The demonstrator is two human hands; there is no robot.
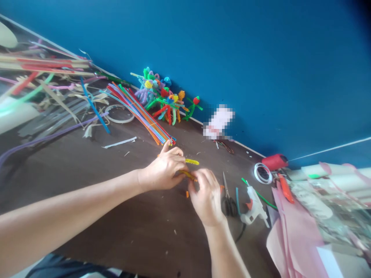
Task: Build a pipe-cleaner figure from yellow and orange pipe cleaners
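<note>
Near the middle of the table my left hand (166, 168) is closed around a yellow and orange pipe cleaner piece (187, 173). My right hand (206, 195) pinches the other end of that piece between thumb and fingers. A yellow fuzzy tip (192, 161) shows just beyond my left fingers; whether it belongs to the same piece I cannot tell. Small orange bits (187, 194) show beside my right thumb. Past my left hand lies a bundle of coloured pipe cleaners (142, 116). My palms and the inner part of the piece are hidden.
Small pipe cleaner figures (166, 98) stand along the blue wall. To the right lie black-handled scissors (228, 204), a white glue gun (255, 208), a tape roll (262, 173) and pink sheets (295, 231). Mixed strips and a white ring (119, 121) fill the left side.
</note>
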